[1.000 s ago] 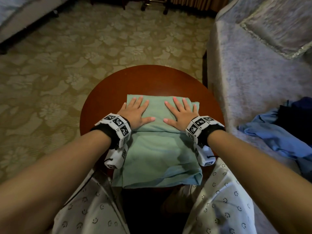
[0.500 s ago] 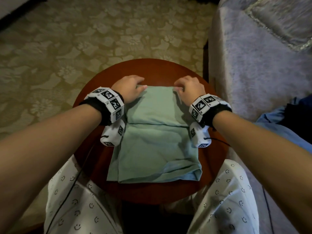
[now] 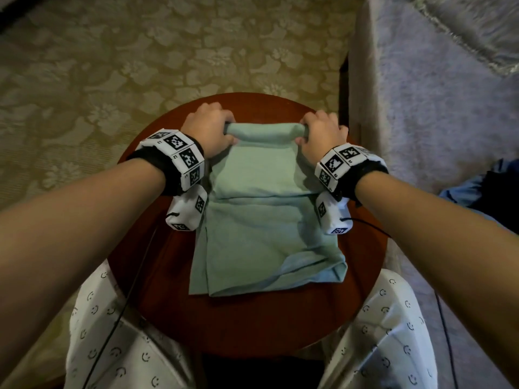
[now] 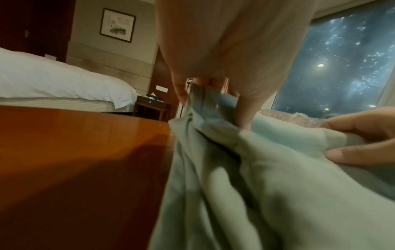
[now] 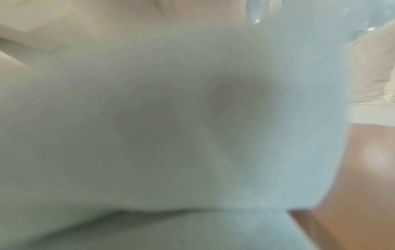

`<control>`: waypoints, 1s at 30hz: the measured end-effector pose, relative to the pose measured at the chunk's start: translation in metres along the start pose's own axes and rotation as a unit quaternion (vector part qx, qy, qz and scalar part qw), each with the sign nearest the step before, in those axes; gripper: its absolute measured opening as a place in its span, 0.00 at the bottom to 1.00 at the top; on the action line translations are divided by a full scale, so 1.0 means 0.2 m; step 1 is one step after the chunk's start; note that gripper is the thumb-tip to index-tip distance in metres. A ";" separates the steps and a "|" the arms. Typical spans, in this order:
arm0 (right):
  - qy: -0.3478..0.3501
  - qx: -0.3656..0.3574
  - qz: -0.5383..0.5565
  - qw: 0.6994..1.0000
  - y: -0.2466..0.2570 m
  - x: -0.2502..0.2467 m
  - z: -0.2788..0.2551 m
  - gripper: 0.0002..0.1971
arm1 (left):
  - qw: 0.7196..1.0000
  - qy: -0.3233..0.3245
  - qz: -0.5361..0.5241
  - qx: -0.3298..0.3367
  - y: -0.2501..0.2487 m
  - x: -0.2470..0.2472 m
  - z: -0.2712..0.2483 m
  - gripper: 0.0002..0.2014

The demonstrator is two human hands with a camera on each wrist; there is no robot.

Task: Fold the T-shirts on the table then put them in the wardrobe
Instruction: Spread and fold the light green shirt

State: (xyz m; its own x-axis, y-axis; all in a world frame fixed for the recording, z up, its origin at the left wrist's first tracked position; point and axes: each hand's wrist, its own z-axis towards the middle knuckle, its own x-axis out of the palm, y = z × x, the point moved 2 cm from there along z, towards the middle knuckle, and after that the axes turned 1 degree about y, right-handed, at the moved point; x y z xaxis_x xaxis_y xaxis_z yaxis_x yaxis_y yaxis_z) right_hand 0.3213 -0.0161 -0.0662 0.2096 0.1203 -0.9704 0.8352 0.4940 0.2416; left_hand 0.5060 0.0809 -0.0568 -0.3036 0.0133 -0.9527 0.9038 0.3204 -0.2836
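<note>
My left hand (image 3: 209, 130): fingers curled round the far left end of the T-shirt (image 3: 264, 220), gripping the raised fold; the left wrist view shows my thumb and fingers (image 4: 243, 116) pinching the cloth.
My right hand (image 3: 323, 136): curled round the far right end of the same fold, gripping it; the right wrist view is filled with blurred green cloth (image 5: 171, 118).
My legs: in white trousers (image 3: 118, 341) with small smiley faces, either side of the near rim of the tabletop (image 3: 266, 324).
T-shirt: pale green, folded into a long strip, lying flat along the middle of the round red-brown tabletop; its near hem is close to my edge, its far end is lifted into a roll between my two hands.
Right of the tabletop: a grey bedspread (image 3: 421, 108), with blue clothes (image 3: 460, 192) lying on it near my right forearm.
Beyond the tabletop: carpet (image 3: 112, 51) with a flower pattern.
Farther off, left wrist view: a white bed (image 4: 53, 81), a small dark nightstand (image 4: 151, 103), a framed picture (image 4: 117, 25) on the wall, a dark window (image 4: 342, 67).
</note>
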 end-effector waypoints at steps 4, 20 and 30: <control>-0.032 -0.017 0.011 0.999 0.01 -0.12 -0.01 0.14 | 0.996 -0.055 -0.062 0.031 -0.02 -0.09 -0.04 0.13; -0.028 -0.067 0.055 0.996 -0.06 -0.34 -0.63 0.09 | 0.985 -0.057 -0.086 0.136 -0.14 -0.21 -0.69 0.10; 0.040 -0.123 -0.018 0.991 -0.11 -0.19 -0.99 0.09 | 0.983 0.010 0.009 0.181 -0.17 0.04 -1.04 0.13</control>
State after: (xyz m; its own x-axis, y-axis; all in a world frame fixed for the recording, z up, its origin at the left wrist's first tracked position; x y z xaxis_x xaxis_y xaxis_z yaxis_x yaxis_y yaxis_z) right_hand 0.1955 0.1386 -0.0355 0.1332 0.1612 -0.9779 0.6905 0.6927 0.2082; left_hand 0.4103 0.2671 -0.0315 -0.2885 0.0362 -0.9568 0.9564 -0.0373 -0.2898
